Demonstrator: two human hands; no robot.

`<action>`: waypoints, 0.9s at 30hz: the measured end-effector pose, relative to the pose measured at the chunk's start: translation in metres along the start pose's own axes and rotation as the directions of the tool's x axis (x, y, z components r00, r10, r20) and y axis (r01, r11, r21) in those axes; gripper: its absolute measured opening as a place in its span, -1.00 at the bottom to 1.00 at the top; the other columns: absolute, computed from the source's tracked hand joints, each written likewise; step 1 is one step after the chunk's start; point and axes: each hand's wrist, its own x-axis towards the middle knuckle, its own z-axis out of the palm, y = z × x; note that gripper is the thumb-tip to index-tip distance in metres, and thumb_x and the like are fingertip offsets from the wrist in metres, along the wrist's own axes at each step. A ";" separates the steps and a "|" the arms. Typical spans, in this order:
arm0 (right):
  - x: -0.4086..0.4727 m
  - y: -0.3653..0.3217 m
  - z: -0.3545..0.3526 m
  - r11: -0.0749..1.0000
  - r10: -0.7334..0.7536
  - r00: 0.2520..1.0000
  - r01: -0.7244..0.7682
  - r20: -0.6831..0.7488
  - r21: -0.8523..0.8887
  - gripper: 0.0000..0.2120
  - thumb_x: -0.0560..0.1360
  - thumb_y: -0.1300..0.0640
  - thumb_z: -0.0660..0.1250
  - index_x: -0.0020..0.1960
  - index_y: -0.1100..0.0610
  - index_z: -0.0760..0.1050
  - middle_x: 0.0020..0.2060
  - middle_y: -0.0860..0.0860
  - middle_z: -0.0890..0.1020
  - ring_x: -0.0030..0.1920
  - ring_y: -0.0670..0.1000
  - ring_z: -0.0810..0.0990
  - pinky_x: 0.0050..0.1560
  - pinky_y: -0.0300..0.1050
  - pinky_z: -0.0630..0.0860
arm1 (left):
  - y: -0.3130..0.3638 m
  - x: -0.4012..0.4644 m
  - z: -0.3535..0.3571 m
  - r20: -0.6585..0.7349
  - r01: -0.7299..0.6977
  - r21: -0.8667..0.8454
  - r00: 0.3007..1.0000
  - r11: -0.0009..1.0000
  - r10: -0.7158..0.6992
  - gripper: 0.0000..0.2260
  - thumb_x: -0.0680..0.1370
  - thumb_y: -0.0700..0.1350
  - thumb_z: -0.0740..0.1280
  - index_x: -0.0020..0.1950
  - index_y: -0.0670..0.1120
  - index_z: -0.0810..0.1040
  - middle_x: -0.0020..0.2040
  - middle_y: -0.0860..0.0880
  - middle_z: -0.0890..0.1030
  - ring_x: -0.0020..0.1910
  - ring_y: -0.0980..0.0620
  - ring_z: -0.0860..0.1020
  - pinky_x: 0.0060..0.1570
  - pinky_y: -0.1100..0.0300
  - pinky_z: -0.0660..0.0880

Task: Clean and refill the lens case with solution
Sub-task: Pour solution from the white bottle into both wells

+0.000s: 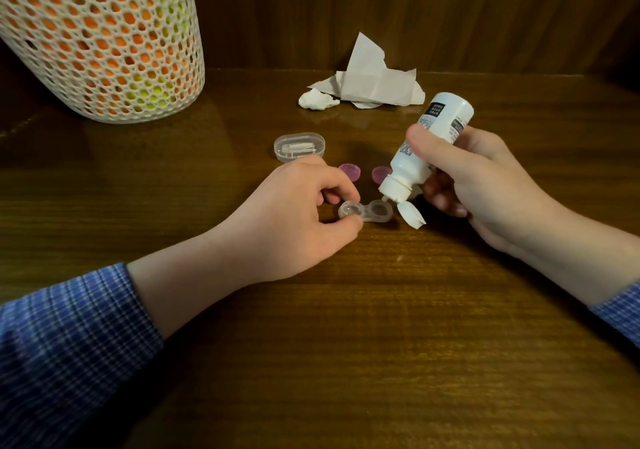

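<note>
The lens case is a small clear plastic piece with two round wells joined side by side, both uncovered, lying flat on the dark wooden worktop near the middle of the view. Its two pink caps lie just behind it, apart from the case and from each other. A white solution bottle is tipped nozzle-down over the right well, its flip lid hanging open beside the case.

Behind the caps sits a clear oval box, closed, and farther back some crumpled white tissue lies against the wooden back wall. A white mesh basket stands at the far left corner. The front of the worktop, between the person and the case, is wide bare wood.

The left hand is curled, pinching the left well of the case between thumb and fingertips and holding it on the worktop. The right hand is wrapped around the bottle, thumb pressed on its side.
</note>
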 end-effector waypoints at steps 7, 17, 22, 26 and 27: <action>0.002 0.001 0.000 1.000 -0.023 1.000 0.023 0.013 -0.019 -0.65 0.42 -0.26 0.40 0.07 -0.06 0.58 -0.35 -0.12 0.66 -0.50 -0.19 0.50 -0.56 -0.40 0.33 | 0.000 0.001 0.001 -0.006 0.000 0.002 1.000 1.000 0.001 -0.81 0.53 0.03 0.45 0.14 0.13 0.68 0.05 0.15 0.58 0.05 0.19 0.52 0.03 0.27 0.49; 0.003 0.003 -0.001 0.999 -0.044 0.999 0.044 -0.004 -0.019 -0.55 0.31 -0.33 0.40 0.06 -0.06 0.60 -0.34 -0.11 0.67 -0.47 -0.18 0.51 -0.54 -0.39 0.36 | 0.000 0.001 0.000 -0.001 0.005 0.009 1.000 1.000 -0.005 -0.82 0.54 0.03 0.44 0.14 0.12 0.67 0.04 0.16 0.58 0.04 0.20 0.52 -0.01 0.35 0.44; 0.008 0.003 -0.010 0.991 0.086 0.993 -0.077 -0.075 0.110 -0.62 0.51 -0.28 0.40 0.05 0.03 0.57 -0.44 -0.07 0.57 -0.50 -0.13 0.47 -0.56 -0.32 0.35 | 0.002 0.000 0.000 -0.005 0.011 0.021 1.000 1.000 -0.011 -0.82 0.53 0.02 0.47 0.14 0.11 0.67 0.02 0.16 0.57 0.01 0.21 0.51 -0.07 0.39 0.40; 0.011 0.001 -0.023 0.914 0.121 0.993 -0.111 -0.002 0.390 -0.68 0.58 -0.22 0.34 -0.08 0.05 0.52 -0.41 -0.04 0.41 -0.48 -0.10 0.37 -0.51 -0.26 0.29 | 0.004 -0.002 0.000 -0.011 0.006 0.067 1.000 0.998 -0.005 -0.80 0.49 0.13 0.46 0.08 0.12 0.67 -0.01 0.17 0.56 -0.02 0.22 0.50 -0.10 0.36 0.40; 0.011 0.001 -0.025 0.893 0.131 0.991 -0.124 0.013 0.433 -0.69 0.60 -0.20 0.33 -0.06 0.05 0.51 -0.39 -0.03 0.39 -0.47 -0.10 0.36 -0.51 -0.27 0.28 | 0.005 -0.003 -0.001 -0.006 0.003 0.085 1.000 0.996 -0.003 -0.76 0.47 0.18 0.45 0.07 0.13 0.66 -0.02 0.18 0.55 -0.02 0.22 0.50 -0.11 0.36 0.40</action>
